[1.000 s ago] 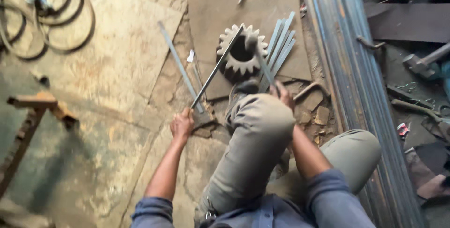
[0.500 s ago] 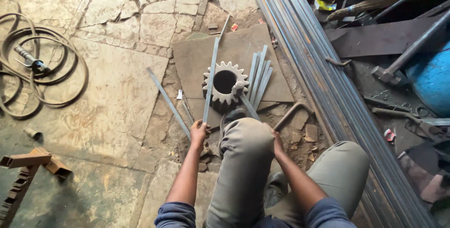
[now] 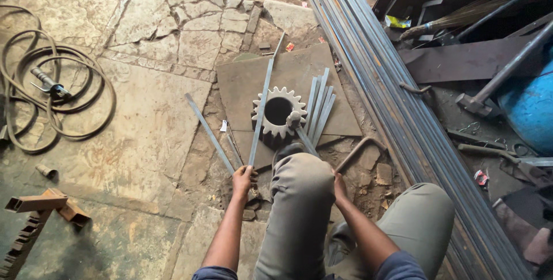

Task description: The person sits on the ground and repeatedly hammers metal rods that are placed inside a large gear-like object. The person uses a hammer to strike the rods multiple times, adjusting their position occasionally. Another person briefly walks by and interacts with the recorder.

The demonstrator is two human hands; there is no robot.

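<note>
My left hand grips the near end of a long flat metal strip. The strip lies across the left side of a toothed steel gear. The gear sits on a rusty flat plate on the stone floor. My right hand, partly hidden behind my raised knee, holds the handle of a small hammer. The hammer's head rests on the gear's right rim. Several more flat strips lie fanned on the plate just right of the gear.
A loose strip lies on the floor to the left. A coiled hose with a torch is at far left, and a rusty angle-iron frame at lower left. Long steel bars run along the right, beside a sledgehammer and a blue drum.
My left hand has swung the long strip from a slant to lie nearly straight across the gear. The hammer head has come down onto the gear's rim. My view has shifted left.
</note>
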